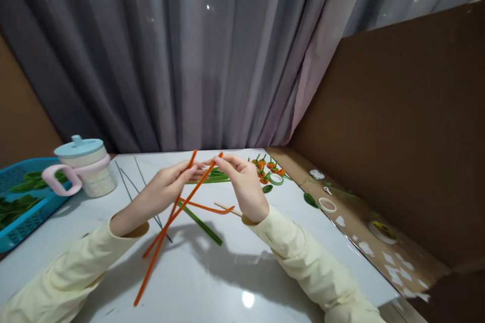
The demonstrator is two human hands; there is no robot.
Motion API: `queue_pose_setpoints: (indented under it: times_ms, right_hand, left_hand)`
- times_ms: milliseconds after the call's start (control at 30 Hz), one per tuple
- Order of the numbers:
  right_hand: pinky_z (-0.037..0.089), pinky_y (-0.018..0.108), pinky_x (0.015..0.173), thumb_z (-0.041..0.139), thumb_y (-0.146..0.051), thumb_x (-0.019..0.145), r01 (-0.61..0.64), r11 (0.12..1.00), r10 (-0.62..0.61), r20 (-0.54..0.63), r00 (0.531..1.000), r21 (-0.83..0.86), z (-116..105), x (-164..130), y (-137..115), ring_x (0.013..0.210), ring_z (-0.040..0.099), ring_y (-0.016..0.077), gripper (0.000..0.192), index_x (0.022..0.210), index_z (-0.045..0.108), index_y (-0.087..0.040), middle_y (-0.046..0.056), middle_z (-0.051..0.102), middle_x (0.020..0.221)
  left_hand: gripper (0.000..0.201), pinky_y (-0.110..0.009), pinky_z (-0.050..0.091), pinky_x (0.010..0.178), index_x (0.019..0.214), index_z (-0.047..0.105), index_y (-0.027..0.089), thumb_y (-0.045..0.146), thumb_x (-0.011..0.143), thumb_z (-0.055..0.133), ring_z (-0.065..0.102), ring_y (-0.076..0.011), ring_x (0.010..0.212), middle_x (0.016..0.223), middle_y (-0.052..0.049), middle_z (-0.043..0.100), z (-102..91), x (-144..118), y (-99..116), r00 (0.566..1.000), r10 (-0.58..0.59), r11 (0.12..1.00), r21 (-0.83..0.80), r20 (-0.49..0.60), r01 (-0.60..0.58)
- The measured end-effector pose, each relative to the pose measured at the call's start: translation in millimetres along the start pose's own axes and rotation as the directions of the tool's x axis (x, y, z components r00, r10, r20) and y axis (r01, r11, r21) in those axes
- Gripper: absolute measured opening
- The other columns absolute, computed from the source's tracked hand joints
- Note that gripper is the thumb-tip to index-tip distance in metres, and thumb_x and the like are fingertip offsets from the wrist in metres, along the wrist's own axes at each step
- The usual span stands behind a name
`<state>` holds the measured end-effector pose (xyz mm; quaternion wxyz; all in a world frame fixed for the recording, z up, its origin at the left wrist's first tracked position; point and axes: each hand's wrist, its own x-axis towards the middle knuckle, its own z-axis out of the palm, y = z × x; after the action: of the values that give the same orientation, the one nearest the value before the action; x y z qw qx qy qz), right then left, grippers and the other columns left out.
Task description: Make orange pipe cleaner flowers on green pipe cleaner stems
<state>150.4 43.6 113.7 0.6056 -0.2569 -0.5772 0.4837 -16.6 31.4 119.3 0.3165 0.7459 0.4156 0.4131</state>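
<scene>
My left hand (172,180) pinches an orange pipe cleaner (153,243) near its upper end, above the white table. Between thumb and fingers of my right hand (247,181) is the top of a second orange pipe cleaner (191,196), which crosses the first one. Both hang down at a slant toward me. Another bent orange pipe cleaner (206,207) lies beneath, beside a thin wooden stick (223,207) and some green pipe cleaners (204,226). Behind my hands is a bundle of green pipe cleaners (215,176), partly hidden.
Small orange persimmon-like pieces with green tops (265,167) and green tape (276,179) are at the back right. Dark wires (131,181), a lidded cup (85,166) and a blue basket (34,219) of leaves stand left. White tape (327,205) and paper scraps (394,272) lie right.
</scene>
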Motion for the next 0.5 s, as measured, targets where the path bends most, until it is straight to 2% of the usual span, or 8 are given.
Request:
queue_pose_setpoints:
  times_ms: [100,200,267,367,433,500]
  right_hand:
    - [0.046,0.029,0.079,0.058,-0.028,0.080,-0.047,0.994,0.044,0.030,0.999,0.099,-9,7,-3,0.072,0.062,0.0124,0.014,0.074,0.061,-0.016,0.001,0.065,0.072]
    - [0.048,0.028,0.068,0.057,-0.030,0.081,-0.090,0.986,0.071,0.132,0.989,0.139,-21,10,-13,0.059,0.059,0.0098,0.014,0.078,0.057,-0.016,-0.002,0.061,0.068]
    - [0.045,0.023,0.057,0.058,-0.030,0.082,-0.038,0.999,0.035,0.199,0.979,0.010,-29,8,-23,0.051,0.053,0.0071,0.015,0.078,0.056,-0.016,-0.004,0.057,0.063]
    - [0.039,0.019,0.050,0.057,-0.030,0.083,0.088,0.945,0.033,0.357,0.933,-0.316,-34,-1,-37,0.051,0.047,0.0062,0.015,0.078,0.058,-0.015,-0.003,0.055,0.061]
    - [0.041,0.020,0.054,0.055,-0.028,0.085,0.194,0.875,0.043,0.470,0.882,-0.444,-34,-8,-42,0.057,0.052,0.0082,0.015,0.079,0.059,-0.015,-0.001,0.059,0.063]
    - [0.044,0.021,0.058,0.052,-0.028,0.086,0.239,0.849,0.048,0.519,0.854,-0.471,-31,-13,-41,0.064,0.058,0.0105,0.013,0.084,0.057,-0.015,0.002,0.063,0.070]
  left_hand:
    - [0.042,-0.028,0.050,0.068,0.118,0.046,0.017,0.042,0.084,0.046,0.059,-0.0177,0.080,0.106,-0.009,0.061,-5.4,5,-6,0.992,0.004,0.999,-0.037,-0.127,-0.008]
    - [0.038,-0.022,0.043,0.055,0.116,0.048,0.019,0.041,0.085,0.045,0.052,-0.0138,0.068,0.102,-0.007,0.061,-7.6,5,-6,0.988,0.046,0.996,0.080,-0.145,-0.035]
    - [0.028,-0.021,0.040,0.055,0.098,0.055,0.018,0.042,0.086,0.044,0.050,-0.0136,0.068,0.089,-0.004,0.060,-5.1,0,-2,0.995,0.068,0.988,0.144,-0.074,-0.057]
    - [0.036,-0.020,0.035,0.053,0.071,0.051,0.017,0.042,0.091,0.035,0.043,-0.0108,0.058,0.063,0.002,0.048,3.0,-8,7,0.996,0.031,0.984,0.171,0.081,-0.045]
    - [0.037,-0.020,0.033,0.051,0.070,0.048,0.017,0.042,0.092,0.032,0.038,-0.0092,0.053,0.058,0.004,0.042,8.2,-13,11,0.992,-0.010,0.988,0.152,0.127,-0.010]
    - [0.035,-0.020,0.030,0.050,0.075,0.048,0.017,0.043,0.092,0.031,0.036,-0.0086,0.051,0.057,0.005,0.041,11.1,-16,14,0.988,-0.037,0.991,0.133,0.151,0.016]
